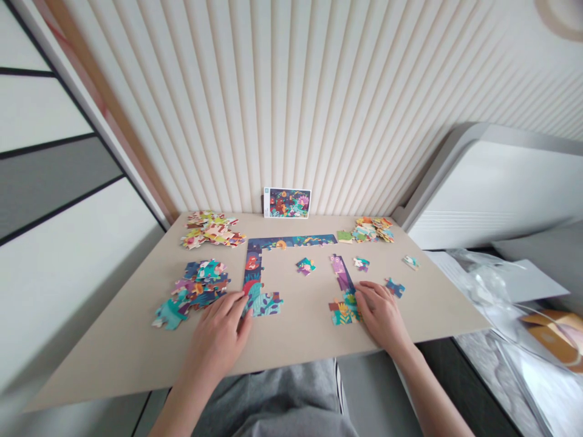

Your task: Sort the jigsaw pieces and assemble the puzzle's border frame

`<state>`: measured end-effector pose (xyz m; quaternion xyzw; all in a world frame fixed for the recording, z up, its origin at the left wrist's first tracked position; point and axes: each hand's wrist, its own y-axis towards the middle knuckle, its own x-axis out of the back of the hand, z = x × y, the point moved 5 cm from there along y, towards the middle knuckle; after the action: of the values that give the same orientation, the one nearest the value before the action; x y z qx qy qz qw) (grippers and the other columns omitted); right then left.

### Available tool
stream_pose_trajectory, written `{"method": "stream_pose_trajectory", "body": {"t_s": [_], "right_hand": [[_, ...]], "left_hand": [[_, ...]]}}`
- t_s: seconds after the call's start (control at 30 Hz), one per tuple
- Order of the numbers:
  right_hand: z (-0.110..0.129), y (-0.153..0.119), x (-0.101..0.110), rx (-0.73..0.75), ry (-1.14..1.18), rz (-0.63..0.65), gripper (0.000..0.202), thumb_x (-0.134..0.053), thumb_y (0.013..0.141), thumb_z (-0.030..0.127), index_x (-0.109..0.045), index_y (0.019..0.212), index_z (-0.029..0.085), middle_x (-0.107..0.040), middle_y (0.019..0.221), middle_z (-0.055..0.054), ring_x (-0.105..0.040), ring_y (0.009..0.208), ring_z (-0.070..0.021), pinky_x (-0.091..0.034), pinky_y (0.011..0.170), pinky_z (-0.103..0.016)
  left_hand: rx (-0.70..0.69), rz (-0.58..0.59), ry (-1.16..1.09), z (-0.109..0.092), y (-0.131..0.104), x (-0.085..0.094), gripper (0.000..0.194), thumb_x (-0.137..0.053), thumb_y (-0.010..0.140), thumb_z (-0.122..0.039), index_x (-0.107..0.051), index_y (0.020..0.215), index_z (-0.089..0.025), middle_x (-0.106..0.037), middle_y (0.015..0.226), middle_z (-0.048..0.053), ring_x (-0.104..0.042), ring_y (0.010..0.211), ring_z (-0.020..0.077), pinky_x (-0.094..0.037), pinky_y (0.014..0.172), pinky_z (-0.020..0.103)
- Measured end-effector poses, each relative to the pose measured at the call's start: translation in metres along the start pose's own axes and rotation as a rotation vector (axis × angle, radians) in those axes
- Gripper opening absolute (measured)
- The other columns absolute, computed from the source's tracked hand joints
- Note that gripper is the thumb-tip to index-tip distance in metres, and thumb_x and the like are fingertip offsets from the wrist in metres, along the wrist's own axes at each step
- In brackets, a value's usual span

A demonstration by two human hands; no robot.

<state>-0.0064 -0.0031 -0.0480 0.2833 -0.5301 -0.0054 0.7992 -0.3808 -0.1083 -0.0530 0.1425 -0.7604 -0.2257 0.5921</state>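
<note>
My left hand lies flat on the table, fingers stretched out and thumb apart, its fingertips at the lower left corner of a joined jigsaw puzzle border. That border runs up the left side and along the top. My right hand rests with extended fingers against the outer edge of a separate joined puzzle section, purple above and green-yellow below. A gap parts this section from the top strip. Between the two sides lies a loose puzzle piece. The fingers partly hide the puzzle edges beneath them.
Beside my left hand is a pile of dark and teal pieces. Further piles sit at the back left and back right. Loose pieces lie right. A picture card leans on the ribbed wall.
</note>
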Motion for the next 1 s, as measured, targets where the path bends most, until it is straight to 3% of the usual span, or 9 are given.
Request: {"method": "stream_pose_trajectory", "body": {"t_s": [0.23,0.37,1.0], "right_hand": [[-0.053,0.056,-0.004,-0.077,-0.238,0.072,0.041,-0.054,0.101,0.05,-0.071,0.129,0.026,-0.07,0.127,-0.012,-0.063,0.117,-0.0339,-0.049,0.099,-0.048],[-0.066,0.076,-0.014,-0.162,-0.28,0.098,0.046,-0.054,0.099,0.057,-0.072,0.128,0.026,-0.07,0.124,-0.013,-0.064,0.114,-0.0352,-0.049,0.096,-0.049],[-0.067,0.059,-0.022,-0.145,-0.131,0.051,0.04,-0.054,0.1,0.052,-0.071,0.127,0.028,-0.07,0.13,-0.009,-0.061,0.12,-0.0322,-0.045,0.103,-0.05]], "left_hand": [[-0.001,-0.015,-0.003,0.0,-0.001,0.0,0.028,-0.053,0.101,-0.031,-0.067,0.122,-0.019,-0.069,0.125,0.013,-0.066,0.116,0.0313,-0.053,0.101,0.049],[0.002,-0.021,-0.002,0.001,0.0,-0.001,0.029,-0.053,0.101,-0.031,-0.067,0.123,-0.018,-0.069,0.126,0.013,-0.066,0.116,0.0313,-0.054,0.1,0.049],[-0.032,-0.008,0.027,0.005,-0.003,-0.007,0.029,-0.052,0.102,-0.033,-0.064,0.124,-0.019,-0.068,0.128,0.014,-0.064,0.119,0.032,-0.052,0.101,0.05]]}}
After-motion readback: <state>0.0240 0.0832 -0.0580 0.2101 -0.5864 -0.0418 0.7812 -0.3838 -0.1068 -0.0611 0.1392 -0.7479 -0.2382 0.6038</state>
